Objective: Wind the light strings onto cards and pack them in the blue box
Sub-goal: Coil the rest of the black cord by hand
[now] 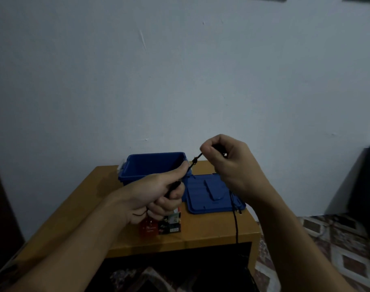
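Note:
A dark light string is stretched between both hands above the table. My left hand grips one part of it in a fist, and my right hand pinches it higher up, to the right. More of the string hangs down from my right hand past the table's front edge. The open blue box stands at the back of the table behind my left hand. Its blue lid lies flat to the right. Printed cards lie under my left hand.
The wooden table stands against a pale wall. A dark opening shows below its front edge. Patterned floor tiles lie to the right, beside a dark object against the wall.

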A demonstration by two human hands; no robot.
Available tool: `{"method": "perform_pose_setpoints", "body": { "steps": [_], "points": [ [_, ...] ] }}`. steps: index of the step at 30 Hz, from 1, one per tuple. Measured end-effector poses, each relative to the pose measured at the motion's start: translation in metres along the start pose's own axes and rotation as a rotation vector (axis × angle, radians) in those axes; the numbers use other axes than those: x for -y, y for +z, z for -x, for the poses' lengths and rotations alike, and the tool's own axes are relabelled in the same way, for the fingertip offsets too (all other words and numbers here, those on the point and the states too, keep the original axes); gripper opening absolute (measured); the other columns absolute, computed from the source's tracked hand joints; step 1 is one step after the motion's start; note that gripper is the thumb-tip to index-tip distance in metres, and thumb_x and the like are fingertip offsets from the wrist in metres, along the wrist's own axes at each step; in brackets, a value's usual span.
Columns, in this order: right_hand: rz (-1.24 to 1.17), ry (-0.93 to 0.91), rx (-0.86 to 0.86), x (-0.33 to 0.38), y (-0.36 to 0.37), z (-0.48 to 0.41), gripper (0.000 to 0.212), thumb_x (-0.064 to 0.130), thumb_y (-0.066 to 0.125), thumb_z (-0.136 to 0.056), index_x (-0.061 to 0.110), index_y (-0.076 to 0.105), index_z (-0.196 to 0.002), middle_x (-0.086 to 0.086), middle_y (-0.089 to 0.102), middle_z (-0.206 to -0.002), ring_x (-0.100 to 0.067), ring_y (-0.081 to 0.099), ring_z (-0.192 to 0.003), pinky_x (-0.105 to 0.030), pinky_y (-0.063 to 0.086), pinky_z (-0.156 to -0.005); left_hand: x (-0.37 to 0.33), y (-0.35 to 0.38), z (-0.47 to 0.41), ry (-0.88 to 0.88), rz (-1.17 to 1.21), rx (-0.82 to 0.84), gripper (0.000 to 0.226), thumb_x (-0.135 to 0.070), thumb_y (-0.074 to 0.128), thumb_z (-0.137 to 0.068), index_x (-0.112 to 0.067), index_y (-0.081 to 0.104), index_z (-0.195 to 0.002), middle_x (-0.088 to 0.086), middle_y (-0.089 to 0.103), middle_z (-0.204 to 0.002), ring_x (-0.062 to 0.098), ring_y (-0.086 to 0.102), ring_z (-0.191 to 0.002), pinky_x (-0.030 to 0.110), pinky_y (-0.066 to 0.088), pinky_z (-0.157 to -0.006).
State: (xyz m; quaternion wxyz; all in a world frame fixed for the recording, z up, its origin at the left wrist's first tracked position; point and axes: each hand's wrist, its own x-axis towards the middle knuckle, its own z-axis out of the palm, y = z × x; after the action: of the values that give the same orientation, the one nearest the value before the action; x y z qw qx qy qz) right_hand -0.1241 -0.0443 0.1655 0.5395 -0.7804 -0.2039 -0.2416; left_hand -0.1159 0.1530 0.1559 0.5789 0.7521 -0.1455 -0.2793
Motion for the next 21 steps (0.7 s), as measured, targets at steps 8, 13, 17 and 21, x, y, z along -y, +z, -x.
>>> {"method": "perform_pose_setpoints", "body": {
  "steps": [8, 13, 17, 21],
  "points": [
    [-0.086, -0.008, -0.088, -0.002, -0.006, -0.003, 0.013, 0.022, 0.059, -0.101, 0.017, 0.064, -0.089, 0.019, 0.051, -0.056, 0.0, 0.042, -0.048, -0.011, 0.035, -0.046, 0.01, 0.005, -0.001, 0.178, 0.389, 0.251, 0.015, -0.019, 0.046, -0.085, -0.01, 0.057, -0.08, 0.002, 0.03, -0.063, 0.013, 0.026, -0.049, 0.029, 0.032, -0.051],
    [-0.109, 0.002, -0.085, -0.002, -0.007, -0.004, 0.013, 0.022, 0.06, -0.1, 0.019, 0.065, -0.089, 0.019, 0.052, -0.058, 0.0, 0.043, -0.051, -0.012, 0.037, -0.049, 0.014, 0.007, -0.01, 0.173, 0.412, 0.216, 0.023, 0.0, 0.044, -0.084, -0.004, 0.066, -0.082, 0.012, 0.05, -0.073, 0.022, 0.048, -0.062, 0.041, 0.052, -0.068],
    [-0.113, -0.001, -0.081, -0.002, -0.005, -0.005, 0.013, 0.022, 0.06, -0.1, 0.019, 0.065, -0.089, 0.02, 0.051, -0.057, 0.001, 0.044, -0.051, -0.011, 0.037, -0.048, 0.014, 0.014, -0.012, 0.167, 0.397, 0.111, 0.036, 0.013, 0.033, -0.091, -0.001, 0.065, -0.082, 0.013, 0.053, -0.072, 0.021, 0.049, -0.06, 0.034, 0.049, -0.059],
    [-0.124, -0.005, -0.081, -0.002, -0.006, -0.007, 0.013, 0.022, 0.06, -0.1, 0.019, 0.065, -0.088, 0.019, 0.051, -0.057, 0.0, 0.044, -0.053, -0.013, 0.038, -0.051, 0.013, 0.019, -0.012, 0.129, 0.388, 0.04, 0.029, 0.004, 0.035, -0.087, -0.007, 0.061, -0.079, 0.006, 0.049, -0.067, 0.011, 0.028, -0.047, 0.025, 0.02, -0.044]
  ]
}}
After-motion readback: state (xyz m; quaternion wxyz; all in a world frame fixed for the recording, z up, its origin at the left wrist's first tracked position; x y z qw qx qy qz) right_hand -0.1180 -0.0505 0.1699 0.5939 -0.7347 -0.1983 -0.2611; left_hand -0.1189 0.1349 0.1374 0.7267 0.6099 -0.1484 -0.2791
